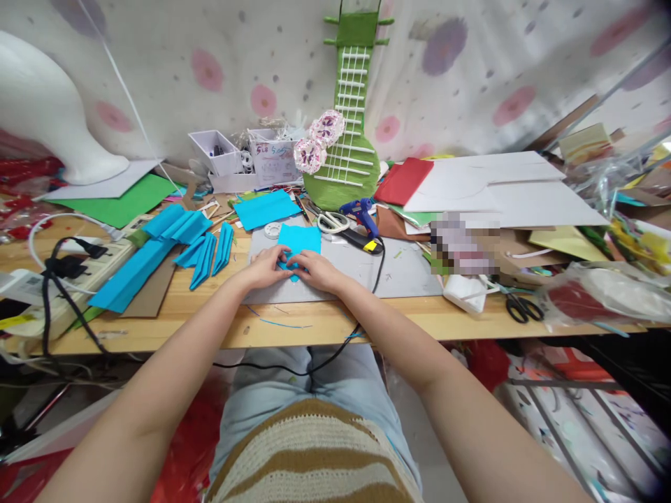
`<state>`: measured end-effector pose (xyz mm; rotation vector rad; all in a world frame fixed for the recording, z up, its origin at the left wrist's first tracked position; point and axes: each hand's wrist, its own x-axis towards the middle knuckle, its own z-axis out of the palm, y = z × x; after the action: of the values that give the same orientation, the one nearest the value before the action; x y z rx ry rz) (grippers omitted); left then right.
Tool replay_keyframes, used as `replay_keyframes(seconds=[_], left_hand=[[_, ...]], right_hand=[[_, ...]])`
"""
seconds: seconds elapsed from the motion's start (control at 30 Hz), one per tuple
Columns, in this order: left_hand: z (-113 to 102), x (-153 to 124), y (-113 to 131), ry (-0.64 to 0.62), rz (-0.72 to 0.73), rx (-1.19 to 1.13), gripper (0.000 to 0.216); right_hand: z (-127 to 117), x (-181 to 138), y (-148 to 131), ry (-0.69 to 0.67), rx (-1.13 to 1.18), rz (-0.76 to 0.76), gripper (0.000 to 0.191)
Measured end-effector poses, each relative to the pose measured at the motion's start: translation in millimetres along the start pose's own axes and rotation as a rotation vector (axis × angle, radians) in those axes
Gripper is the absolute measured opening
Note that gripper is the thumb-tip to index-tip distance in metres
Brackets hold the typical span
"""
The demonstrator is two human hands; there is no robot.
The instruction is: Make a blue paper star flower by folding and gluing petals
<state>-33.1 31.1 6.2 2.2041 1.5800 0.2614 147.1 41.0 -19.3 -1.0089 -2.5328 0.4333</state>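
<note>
In the head view, I have the left hand [268, 267] and right hand [316, 271] close together on the near end of the blue paper [300, 239], which lies on the grey board [406, 274] — apparently to steady it — their fingers bent down, though whether pinching or just pressing I cannot tell.

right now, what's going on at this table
Someone's left hand and right hand are both on the near end of a blue sheet, over a grey board. Folded blue pieces lie to the left. A glue gun lies beyond the right hand, unused.
</note>
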Motion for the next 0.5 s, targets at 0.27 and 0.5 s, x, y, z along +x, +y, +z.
replay_keyframes(seconds=[0.27, 0.5], left_hand=[[-1.7, 6.1, -1.2, -0.011, -0.017, -0.008, 0.053], [-1.3, 6.4, -1.5, -0.002, -0.016, -0.005, 0.046]], right_hand=[[-2.1, -0.1, -3.1, -0.011, -0.023, 0.004, 0.023], [-0.7, -3.3, -5.1, 0.006, -0.043, -0.032, 0.031]])
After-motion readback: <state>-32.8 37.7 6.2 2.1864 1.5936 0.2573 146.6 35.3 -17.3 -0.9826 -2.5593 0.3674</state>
